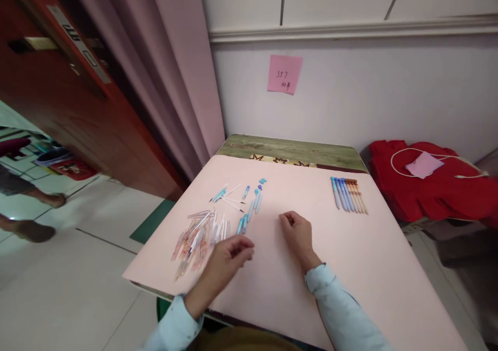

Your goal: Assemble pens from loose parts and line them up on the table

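Note:
My left hand [229,257] hovers over the pink table sheet [350,257] beside a heap of loose pen parts [202,234], its fingers pinched together; whether anything is in them is unclear. My right hand [298,232] rests on the sheet near the middle, fingers curled under, with nothing visible in it. Blue pen pieces [251,203] lie scattered just beyond the left hand. A neat row of assembled blue and orange pens [349,194] lies at the far right of the sheet.
The table stands against a white wall with a pink sticky note [284,74]. A red cloth [428,185] with a white cable and pink paper lies to the right. A curtain and red door are at left, where another person's legs [27,211] show on the tiled floor.

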The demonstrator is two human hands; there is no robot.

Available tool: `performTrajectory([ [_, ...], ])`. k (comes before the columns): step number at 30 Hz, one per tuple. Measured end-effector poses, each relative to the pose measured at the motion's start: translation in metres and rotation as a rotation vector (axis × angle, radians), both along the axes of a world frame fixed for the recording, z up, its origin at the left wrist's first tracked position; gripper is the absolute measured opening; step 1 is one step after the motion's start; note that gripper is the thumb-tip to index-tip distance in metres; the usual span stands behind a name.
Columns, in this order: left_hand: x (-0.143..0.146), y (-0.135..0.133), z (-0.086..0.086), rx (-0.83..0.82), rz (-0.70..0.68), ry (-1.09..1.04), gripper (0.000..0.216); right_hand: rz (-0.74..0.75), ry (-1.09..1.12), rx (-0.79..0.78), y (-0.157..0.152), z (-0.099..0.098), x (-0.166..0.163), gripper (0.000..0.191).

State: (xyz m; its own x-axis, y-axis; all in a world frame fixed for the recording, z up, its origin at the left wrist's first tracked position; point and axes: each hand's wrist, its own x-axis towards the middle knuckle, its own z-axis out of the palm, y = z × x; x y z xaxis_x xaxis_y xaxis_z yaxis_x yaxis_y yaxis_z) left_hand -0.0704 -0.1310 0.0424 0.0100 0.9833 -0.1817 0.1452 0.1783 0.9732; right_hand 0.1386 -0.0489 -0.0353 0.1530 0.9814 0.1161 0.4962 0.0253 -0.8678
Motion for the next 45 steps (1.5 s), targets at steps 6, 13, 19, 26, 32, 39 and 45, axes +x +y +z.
performTrajectory([
  [6, -0.091, 0.046, 0.018, 0.109, 0.358, 0.245, 0.027, 0.043, -0.071, -0.014, -0.004, 0.001, -0.003, 0.030],
  [13, -0.140, 0.084, 0.020, 0.090, 0.371, 0.307, 0.031, 0.100, -0.068, -0.152, 0.011, 0.012, -0.012, 0.030],
  [19, -0.115, 0.100, 0.012, 0.083, 0.319, 0.273, 0.031, 0.206, -0.213, -0.054, 0.047, 0.021, -0.046, 0.026],
  [26, -0.120, 0.096, 0.009, 0.054, 0.331, 0.271, 0.033, 0.263, -0.303, -0.039, 0.054, 0.007, -0.056, 0.036],
  [32, -0.114, 0.086, 0.017, 0.009, 0.357, 0.280, 0.036, 0.280, -0.280, -0.046, 0.055, 0.003, -0.051, 0.054],
  [39, -0.096, 0.076, 0.017, -0.012, 0.306, 0.297, 0.035, 0.295, -0.348, -0.067, 0.053, 0.005, -0.052, 0.054],
  [45, -0.083, 0.068, 0.026, -0.020, 0.302, 0.311, 0.036, 0.284, -0.377, -0.067, 0.052, 0.002, -0.052, 0.052],
])
